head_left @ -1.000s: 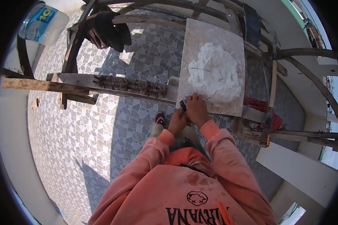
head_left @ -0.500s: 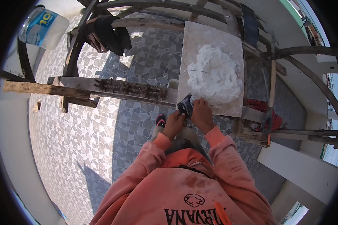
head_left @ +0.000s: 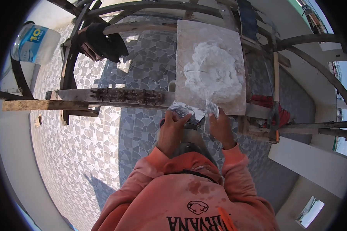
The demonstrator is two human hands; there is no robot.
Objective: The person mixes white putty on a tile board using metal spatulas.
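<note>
Both our hands have drawn back from the white heap since a second ago and now sit at the lower edge of the board, each with its own blade. Our left hand [head_left: 170, 129] is closed around a wide putty knife [head_left: 183, 109] held flat, just below the board's lower left corner; our right hand [head_left: 221, 127] grips a smaller scraper [head_left: 211, 109], its blade smeared white and tipped up against the board's lower edge.

We judge the main risk to be putty dropping off either blade: both hang past the board edge [head_left: 189, 30], over the patterned tile floor [head_left: 88, 154] far beneath, so a tilt or a hard scrape between blades would send material down. The white putty mound [head_left: 214, 73] sits mid-board, toward the right, well clear of the rim. The board itself rests on rough wooden scaffold poles [head_left: 142, 27], and a lean on its near edge could tip it.

Around us: a plank studded with dark crusted lumps [head_left: 127, 95] runs across centre left, touching the board's left side; a dark cloth [head_left: 100, 40] hangs at upper left beside a blue-labelled bucket [head_left: 34, 38]; red cord [head_left: 272, 104] lies at right. The poles crowd any reach sideways.
</note>
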